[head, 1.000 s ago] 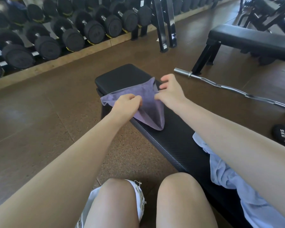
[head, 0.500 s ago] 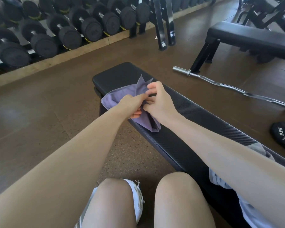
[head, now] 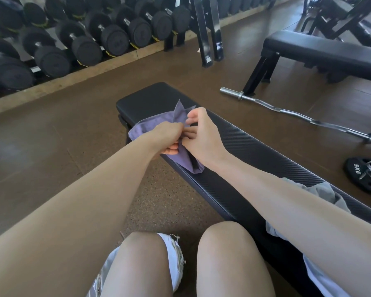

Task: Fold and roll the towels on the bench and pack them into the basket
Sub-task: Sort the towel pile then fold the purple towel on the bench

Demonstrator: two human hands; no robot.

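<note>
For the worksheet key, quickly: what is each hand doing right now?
Left hand: fingers curled, gripping the purple towel on the bench.
Right hand: pinching the same towel's raised corner.

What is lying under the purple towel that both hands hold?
The purple towel rests on the far end of the black bench. The left hand and right hand grip it and hide its middle.

gym floor and racks

brown rubber floor (head: 58,133), daylit. a rack of black dumbbells (head: 77,41) lines the far left. a second bench (head: 321,52) stands far right; a curl bar (head: 287,112) and weight plate (head: 364,176) lie nearby.
</note>
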